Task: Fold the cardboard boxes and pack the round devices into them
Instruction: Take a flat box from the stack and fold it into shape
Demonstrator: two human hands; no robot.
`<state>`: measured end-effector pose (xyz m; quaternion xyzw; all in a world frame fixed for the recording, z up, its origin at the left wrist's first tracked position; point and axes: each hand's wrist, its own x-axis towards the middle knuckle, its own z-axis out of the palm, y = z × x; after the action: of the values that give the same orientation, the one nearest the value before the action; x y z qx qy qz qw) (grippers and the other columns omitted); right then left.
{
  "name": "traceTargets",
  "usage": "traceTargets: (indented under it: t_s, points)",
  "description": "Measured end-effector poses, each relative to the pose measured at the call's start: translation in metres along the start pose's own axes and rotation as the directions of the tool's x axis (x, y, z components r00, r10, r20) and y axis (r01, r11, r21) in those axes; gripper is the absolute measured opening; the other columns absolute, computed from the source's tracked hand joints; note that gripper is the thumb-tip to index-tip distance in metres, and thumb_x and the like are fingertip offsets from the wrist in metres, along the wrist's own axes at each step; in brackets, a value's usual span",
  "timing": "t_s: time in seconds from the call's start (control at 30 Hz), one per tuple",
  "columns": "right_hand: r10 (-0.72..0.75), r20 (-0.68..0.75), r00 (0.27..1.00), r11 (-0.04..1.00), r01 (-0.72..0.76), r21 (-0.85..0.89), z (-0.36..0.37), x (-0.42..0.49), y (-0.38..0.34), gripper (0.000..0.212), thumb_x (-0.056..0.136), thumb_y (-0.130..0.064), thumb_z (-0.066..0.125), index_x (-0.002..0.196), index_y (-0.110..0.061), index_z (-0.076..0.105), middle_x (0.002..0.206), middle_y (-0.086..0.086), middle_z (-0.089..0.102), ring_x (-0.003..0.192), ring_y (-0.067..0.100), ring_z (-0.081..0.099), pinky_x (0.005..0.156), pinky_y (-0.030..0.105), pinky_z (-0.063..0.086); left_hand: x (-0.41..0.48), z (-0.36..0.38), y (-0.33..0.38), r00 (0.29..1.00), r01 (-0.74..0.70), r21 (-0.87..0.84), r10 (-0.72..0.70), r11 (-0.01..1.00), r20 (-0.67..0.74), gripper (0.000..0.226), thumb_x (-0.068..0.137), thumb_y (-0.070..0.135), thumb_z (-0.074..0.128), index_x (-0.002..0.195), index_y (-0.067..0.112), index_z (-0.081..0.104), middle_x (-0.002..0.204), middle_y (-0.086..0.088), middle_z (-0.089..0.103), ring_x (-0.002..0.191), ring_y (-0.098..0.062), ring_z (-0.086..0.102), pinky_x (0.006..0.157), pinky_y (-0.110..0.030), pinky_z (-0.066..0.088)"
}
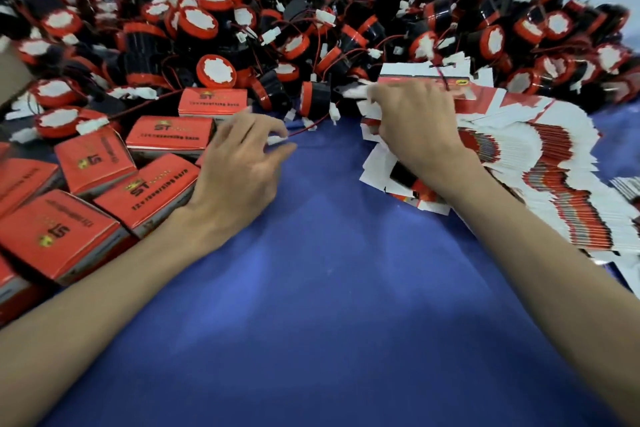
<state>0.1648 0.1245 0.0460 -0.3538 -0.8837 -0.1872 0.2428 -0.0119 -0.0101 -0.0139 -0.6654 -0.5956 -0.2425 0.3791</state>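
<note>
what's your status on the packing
Left hand at a white plug, pinch unclear. Right hand grips the top of the flat boxes. Folded boxes at left, devices piled behind, wires tangled.

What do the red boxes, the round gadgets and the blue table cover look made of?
Red boxes: printed cardboard, slight sheen, crisp folded edges. Round devices: probably hard plastic, red rims, black ribbed bodies, white paper-like labels. Blue cover: seemingly cloth, matte, softly creased.
</note>
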Motion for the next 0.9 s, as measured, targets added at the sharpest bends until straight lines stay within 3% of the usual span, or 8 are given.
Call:
traceTargets:
  t_s: [0.1, 0.2, 0.27, 0.4, 0.53, 0.67, 0.83, 0.9]
  points:
    - [-0.180, -0.615, 0.767, 0.898, 0.384, 0.216, -0.001, -0.022, -0.016, 0.028, 0.088, 0.014, 0.050, 0.089, -0.001, 0.073, 0.097, 0.011, 0.074, 0.093, 0.026, 0.071, 0.094, 0.043, 0.047, 0.007, -0.011, 0.016, 0.969, 0.186, -0.551, -0.246, 0.814, -0.035, 0.021, 0.089, 0.009, 0.051, 0.089, 0.010, 0.072, 0.088, 0.005, 0.066, 0.083, -0.002, 0.057, 0.080, -0.009, 0.039]
    - [-0.099, -0.692, 0.715, 0.743, 0.516, 0.426, 0.006, -0.044, -0.039, 0.019, 0.090, 0.012, 0.051, 0.082, -0.002, 0.062, 0.095, 0.016, 0.073, 0.089, 0.027, 0.068, 0.087, 0.040, 0.052, 0.017, -0.020, 0.024, 0.777, 0.471, -0.882, -0.456, -0.039, 0.435, 0.026, 0.087, 0.038, 0.047, 0.097, 0.025, 0.067, 0.090, 0.012, 0.072, 0.088, -0.001, 0.065, 0.077, -0.017, 0.050]
    - [-0.066, -0.645, 0.761, 0.700, 0.496, 0.514, 0.011, -0.053, -0.047, 0.016, 0.085, 0.015, 0.053, 0.078, 0.001, 0.055, 0.094, 0.021, 0.071, 0.089, 0.027, 0.063, 0.086, 0.030, 0.051, 0.014, -0.018, 0.020, 0.724, 0.477, -0.834, -0.414, -0.277, 0.552, 0.051, 0.082, 0.054, 0.047, 0.117, 0.020, 0.060, 0.107, 0.006, 0.070, 0.101, -0.014, 0.065, 0.081, -0.029, 0.053]
    - [-0.233, -0.397, 0.887, 0.567, 0.456, 0.686, 0.010, -0.066, -0.057, 0.010, 0.077, 0.003, 0.071, 0.076, 0.007, 0.062, 0.123, 0.034, 0.054, 0.121, 0.038, 0.051, 0.095, 0.045, 0.046, 0.003, -0.018, 0.031, 0.784, 0.402, -0.882, -0.406, -0.246, 0.470, 0.053, 0.085, 0.043, 0.045, 0.133, 0.021, 0.044, 0.113, 0.011, 0.067, 0.107, -0.011, 0.062, 0.084, -0.026, 0.052]
    - [-0.441, -0.060, 0.896, 0.562, 0.327, 0.759, 0.004, -0.071, -0.055, 0.064, 0.082, -0.047, 0.061, 0.122, 0.003, 0.058, 0.153, 0.017, 0.030, 0.147, 0.026, 0.020, 0.116, 0.046, 0.026, 0.001, -0.015, 0.034, 0.762, 0.420, -0.867, -0.414, -0.270, 0.498, 0.035, 0.090, 0.031, 0.044, 0.120, 0.040, 0.060, 0.122, -0.001, 0.064, 0.119, -0.026, 0.057, 0.102, -0.045, 0.044]
    - [-0.228, 0.017, 0.973, 0.481, 0.098, 0.871, -0.005, -0.069, -0.053, 0.060, 0.090, -0.037, 0.052, 0.141, -0.008, 0.037, 0.148, 0.005, 0.038, 0.140, 0.015, 0.033, 0.114, 0.037, 0.030, -0.003, -0.008, 0.028, 0.690, 0.510, -0.830, -0.469, -0.224, 0.551, 0.063, 0.072, 0.006, 0.042, 0.126, 0.035, 0.055, 0.110, 0.001, 0.068, 0.104, -0.019, 0.060, 0.089, -0.033, 0.047]
    - [0.020, 0.136, 0.991, 0.534, -0.125, 0.836, 0.002, -0.069, -0.070, 0.088, 0.084, -0.048, 0.060, 0.153, -0.018, 0.014, 0.160, 0.001, 0.010, 0.148, 0.013, 0.007, 0.120, 0.035, 0.014, -0.006, -0.005, 0.030, 0.764, 0.457, -0.874, -0.431, -0.164, 0.480, 0.052, 0.079, -0.002, 0.049, 0.120, 0.030, 0.056, 0.101, 0.011, 0.072, 0.097, -0.008, 0.067, 0.076, -0.021, 0.053]
    - [0.010, 0.180, 0.984, 0.481, -0.162, 0.862, 0.002, -0.068, -0.071, 0.091, 0.083, -0.045, 0.063, 0.154, -0.019, 0.012, 0.159, 0.002, 0.018, 0.147, 0.017, 0.015, 0.119, 0.041, 0.020, -0.006, -0.007, 0.032, 0.799, 0.478, -0.875, -0.376, -0.079, 0.470, 0.051, 0.076, -0.003, 0.056, 0.119, 0.025, 0.056, 0.100, 0.010, 0.073, 0.096, -0.010, 0.068, 0.077, -0.022, 0.053]
